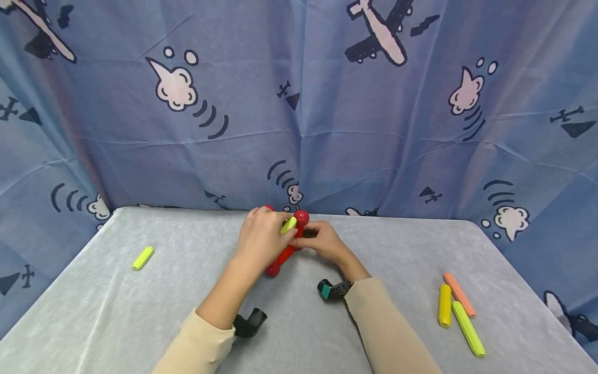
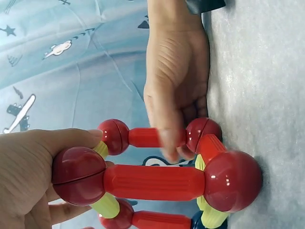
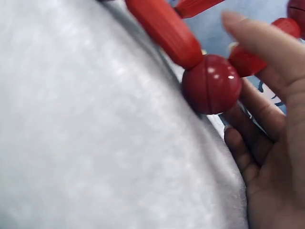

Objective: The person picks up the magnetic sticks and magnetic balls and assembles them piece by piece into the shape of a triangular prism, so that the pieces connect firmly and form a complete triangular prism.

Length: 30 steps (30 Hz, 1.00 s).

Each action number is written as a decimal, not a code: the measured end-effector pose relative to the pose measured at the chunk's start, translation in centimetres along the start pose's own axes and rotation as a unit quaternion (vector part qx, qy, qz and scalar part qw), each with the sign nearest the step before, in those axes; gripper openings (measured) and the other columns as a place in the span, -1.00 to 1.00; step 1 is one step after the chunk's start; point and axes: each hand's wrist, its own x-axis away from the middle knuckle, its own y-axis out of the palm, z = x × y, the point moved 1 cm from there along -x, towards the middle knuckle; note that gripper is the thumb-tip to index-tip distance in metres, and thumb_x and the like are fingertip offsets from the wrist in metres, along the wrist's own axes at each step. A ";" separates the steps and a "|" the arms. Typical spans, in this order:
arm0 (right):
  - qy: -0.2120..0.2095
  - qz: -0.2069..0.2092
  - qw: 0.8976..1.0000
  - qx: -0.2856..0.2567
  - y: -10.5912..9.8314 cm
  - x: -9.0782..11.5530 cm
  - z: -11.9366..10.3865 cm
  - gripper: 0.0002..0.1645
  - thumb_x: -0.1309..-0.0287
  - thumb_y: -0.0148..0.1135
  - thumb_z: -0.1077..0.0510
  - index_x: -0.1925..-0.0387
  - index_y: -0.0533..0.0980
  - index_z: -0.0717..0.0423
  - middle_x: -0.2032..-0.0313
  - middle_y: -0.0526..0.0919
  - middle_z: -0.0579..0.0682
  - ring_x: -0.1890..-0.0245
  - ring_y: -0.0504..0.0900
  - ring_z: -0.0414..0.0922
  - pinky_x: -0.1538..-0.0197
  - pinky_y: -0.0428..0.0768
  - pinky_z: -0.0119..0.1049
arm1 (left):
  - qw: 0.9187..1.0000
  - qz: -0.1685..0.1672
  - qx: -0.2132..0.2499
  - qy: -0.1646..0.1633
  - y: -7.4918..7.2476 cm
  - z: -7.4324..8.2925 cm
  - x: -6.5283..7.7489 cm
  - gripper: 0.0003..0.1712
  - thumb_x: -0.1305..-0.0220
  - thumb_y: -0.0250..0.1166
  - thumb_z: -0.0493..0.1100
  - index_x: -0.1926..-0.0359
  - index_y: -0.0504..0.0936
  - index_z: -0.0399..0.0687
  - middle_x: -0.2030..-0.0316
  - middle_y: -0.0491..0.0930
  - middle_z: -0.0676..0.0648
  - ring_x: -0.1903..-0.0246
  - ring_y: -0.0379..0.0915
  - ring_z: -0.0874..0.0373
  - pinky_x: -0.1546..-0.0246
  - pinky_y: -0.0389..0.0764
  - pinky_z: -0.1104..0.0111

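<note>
A frame of magnetic building sticks and balls (image 2: 155,182) stands on the table, with red uprights, dark red balls and yellow-green crosspieces. My left hand (image 1: 261,234) grips its top from the left, thumb by a yellow-green stick (image 1: 289,225) next to a top red ball (image 1: 301,217). On the right side, my right hand (image 1: 329,244) has its thumb and fingers around a red upright, just above a lower ball. In the right wrist view, its fingers lie behind a red ball (image 3: 212,85) at table level. A dark blue ball (image 2: 209,221) is partly visible low on the frame.
A loose yellow-green stick (image 1: 143,258) lies at the left. On the right lie an orange stick (image 1: 459,294), a yellow stick (image 1: 445,305) and another yellow-green stick (image 1: 469,329). A blue patterned curtain (image 1: 252,104) hangs behind the grey-covered table (image 1: 187,291).
</note>
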 end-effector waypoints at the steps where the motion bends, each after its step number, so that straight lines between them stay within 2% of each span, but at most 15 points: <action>1: -0.001 0.002 1.000 -0.009 -0.1 0.0 0.0 -0.68 -0.12 0.45 0.29 0.05 0.69 0.28 0.17 0.77 0.13 0.26 0.65 -0.20 0.13 0.68 -0.35 | 1.000 0.001 -0.003 0.000 0.0 0.0 0.0 -0.73 -0.20 0.48 -0.10 0.09 0.80 -0.05 0.32 0.78 -0.04 0.23 0.59 0.01 -0.23 0.53 0.02; 6: -0.002 0.012 0.999 -0.052 -0.4 0.0 0.2 -0.64 -0.16 0.40 0.33 -0.01 0.65 0.36 0.11 0.78 0.01 0.15 0.68 -0.24 -0.01 0.66 -0.37 | 1.000 -0.006 -0.003 0.004 0.0 -0.1 0.0 -0.78 -0.19 0.48 -0.11 0.14 0.81 -0.05 0.45 0.72 -0.02 0.33 0.52 0.05 -0.15 0.56 0.07; 10: 0.003 0.009 0.998 -0.060 -0.4 0.0 0.2 -0.62 -0.16 0.41 0.31 -0.02 0.65 0.36 0.14 0.78 -0.11 0.14 0.69 -0.24 -0.04 0.67 -0.36 | 1.000 -0.011 0.007 0.004 0.1 -0.2 0.0 -0.81 -0.18 0.49 -0.11 0.19 0.81 -0.05 0.49 0.69 -0.01 0.36 0.48 0.06 -0.08 0.57 0.08; 16: 0.004 0.010 0.998 -0.062 -0.4 0.1 0.0 -0.64 -0.14 0.42 0.31 0.00 0.66 0.36 0.12 0.78 -0.01 0.16 0.69 -0.22 -0.01 0.68 -0.36 | 1.000 -0.017 0.021 0.003 0.1 -0.2 -0.2 -0.80 -0.17 0.51 -0.09 0.21 0.82 -0.05 0.46 0.73 0.00 0.37 0.48 0.08 -0.04 0.58 0.08; 19: 0.001 0.009 0.998 -0.063 -0.5 0.1 0.0 -0.64 -0.14 0.42 0.32 0.00 0.66 0.36 0.13 0.78 -0.05 0.16 0.69 -0.23 0.00 0.68 -0.37 | 1.000 -0.019 0.022 0.002 0.1 -0.2 -0.2 -0.80 -0.18 0.50 -0.09 0.20 0.82 -0.04 0.48 0.71 0.01 0.36 0.48 0.08 -0.05 0.58 0.08; 25: -0.004 0.000 0.998 -0.055 -0.4 0.0 0.2 -0.66 -0.12 0.44 0.32 0.04 0.67 0.35 0.24 0.77 -0.21 0.22 0.67 -0.19 0.08 0.68 -0.35 | 0.998 -0.042 0.052 -0.011 -0.3 -0.7 -0.5 -0.76 -0.17 0.51 -0.10 0.13 0.82 -0.01 0.30 0.78 0.00 0.26 0.57 0.07 0.09 0.61 0.17; 30: 0.006 -0.014 0.999 -0.030 -0.3 0.0 0.1 -0.71 -0.13 0.44 0.29 0.08 0.69 0.28 0.24 0.77 -0.06 0.25 0.65 -0.13 0.11 0.65 -0.33 | 0.996 -0.067 0.055 -0.016 -0.9 -1.9 -0.8 -0.65 -0.13 0.55 -0.05 0.05 0.80 0.00 0.15 0.78 -0.01 0.10 0.61 0.03 0.08 0.66 0.19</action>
